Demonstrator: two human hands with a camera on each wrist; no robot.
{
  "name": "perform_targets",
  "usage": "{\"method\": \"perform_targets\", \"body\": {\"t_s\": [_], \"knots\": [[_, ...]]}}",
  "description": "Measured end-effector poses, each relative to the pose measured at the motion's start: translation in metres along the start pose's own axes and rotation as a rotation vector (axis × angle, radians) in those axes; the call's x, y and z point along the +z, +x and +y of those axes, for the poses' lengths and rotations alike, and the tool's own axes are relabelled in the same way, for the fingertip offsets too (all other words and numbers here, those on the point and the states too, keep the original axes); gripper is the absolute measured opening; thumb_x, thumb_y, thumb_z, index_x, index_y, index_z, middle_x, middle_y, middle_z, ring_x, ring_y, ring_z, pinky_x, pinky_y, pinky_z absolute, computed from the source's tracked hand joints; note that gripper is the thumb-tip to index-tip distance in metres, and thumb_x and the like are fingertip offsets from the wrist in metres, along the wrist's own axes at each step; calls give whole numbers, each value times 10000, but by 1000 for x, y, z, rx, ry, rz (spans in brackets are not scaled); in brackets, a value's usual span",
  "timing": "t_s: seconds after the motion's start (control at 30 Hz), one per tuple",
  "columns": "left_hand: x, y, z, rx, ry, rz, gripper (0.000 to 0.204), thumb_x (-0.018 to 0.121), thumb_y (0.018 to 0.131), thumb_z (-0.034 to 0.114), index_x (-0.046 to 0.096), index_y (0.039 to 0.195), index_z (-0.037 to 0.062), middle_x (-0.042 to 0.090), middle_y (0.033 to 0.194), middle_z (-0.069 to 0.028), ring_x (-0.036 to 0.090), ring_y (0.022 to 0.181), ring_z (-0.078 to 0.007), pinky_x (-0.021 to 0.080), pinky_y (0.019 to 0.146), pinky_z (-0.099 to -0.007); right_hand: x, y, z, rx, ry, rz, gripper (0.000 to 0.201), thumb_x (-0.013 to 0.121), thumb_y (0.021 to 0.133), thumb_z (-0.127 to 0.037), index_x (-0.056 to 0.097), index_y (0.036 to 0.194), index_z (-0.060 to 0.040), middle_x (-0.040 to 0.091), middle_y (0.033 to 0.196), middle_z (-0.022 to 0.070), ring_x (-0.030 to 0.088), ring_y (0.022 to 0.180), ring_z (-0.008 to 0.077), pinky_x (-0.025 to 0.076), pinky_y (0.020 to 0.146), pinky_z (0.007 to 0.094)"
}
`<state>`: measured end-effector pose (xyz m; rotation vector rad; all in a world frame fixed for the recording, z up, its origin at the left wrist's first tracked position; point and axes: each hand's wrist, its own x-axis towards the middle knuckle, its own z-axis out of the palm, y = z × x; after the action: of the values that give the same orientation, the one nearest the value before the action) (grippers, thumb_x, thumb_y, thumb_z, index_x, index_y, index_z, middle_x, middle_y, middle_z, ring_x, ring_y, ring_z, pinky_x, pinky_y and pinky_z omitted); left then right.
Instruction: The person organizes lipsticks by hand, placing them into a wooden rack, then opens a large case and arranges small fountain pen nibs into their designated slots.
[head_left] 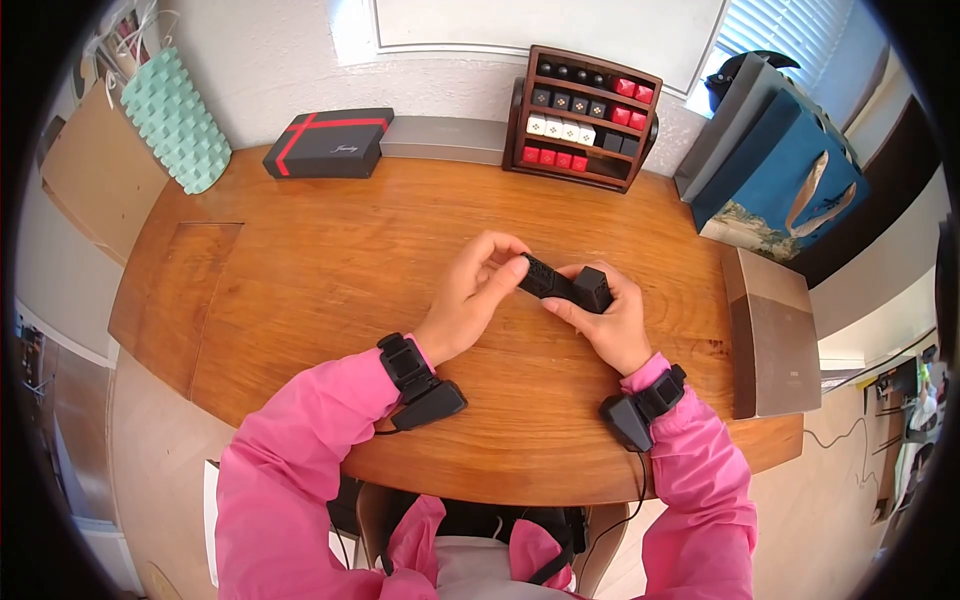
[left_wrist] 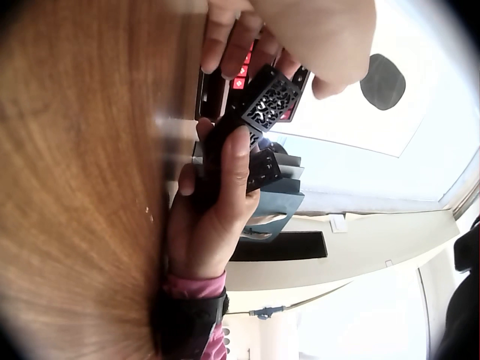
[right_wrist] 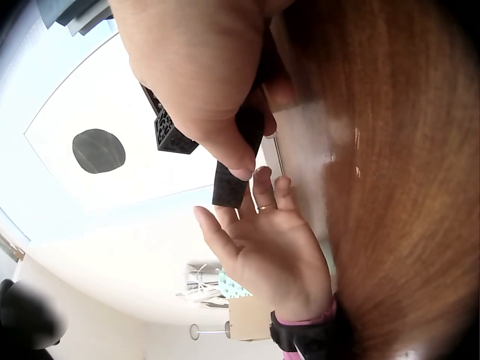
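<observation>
Over the table, a jointed chain of black blocks (head_left: 543,277) is held up, with a pierced swirl pattern on some faces. My right hand (head_left: 618,325) grips its right part, the thumb lying along one block while the other fingers are behind. One black cube-shaped block (head_left: 592,287) stands up beside the right fingers. At the chain's left end is my left hand (head_left: 465,295), fingertips right by the end block. In the right wrist view the left palm (right_wrist: 274,255) faces the blocks with fairly straight fingers. Part of the chain is hidden by the right hand.
A dark wooden rack (head_left: 519,120) with red, white and black cubes stands at the back. Left of it lies a black box (head_left: 335,145) with red ribbon. Blue paper bag (head_left: 775,165) and brown box (head_left: 775,335) flank the wooden table (head_left: 330,260) on the right.
</observation>
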<state>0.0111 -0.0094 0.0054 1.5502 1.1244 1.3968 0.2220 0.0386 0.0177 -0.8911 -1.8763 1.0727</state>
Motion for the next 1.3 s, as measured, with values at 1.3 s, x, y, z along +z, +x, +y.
{"method": "perform_targets", "body": {"t_s": [1.3], "knots": [[15, -6, 15, 493, 418, -173, 405, 840, 721, 28, 742, 1111, 77, 682, 1088, -77, 662, 970, -262, 550, 842, -352, 2, 4, 18, -337, -127, -251, 685, 839, 740, -68, 564, 1367, -59, 645, 1256, 169, 607, 1173, 361, 499, 982, 417]]}}
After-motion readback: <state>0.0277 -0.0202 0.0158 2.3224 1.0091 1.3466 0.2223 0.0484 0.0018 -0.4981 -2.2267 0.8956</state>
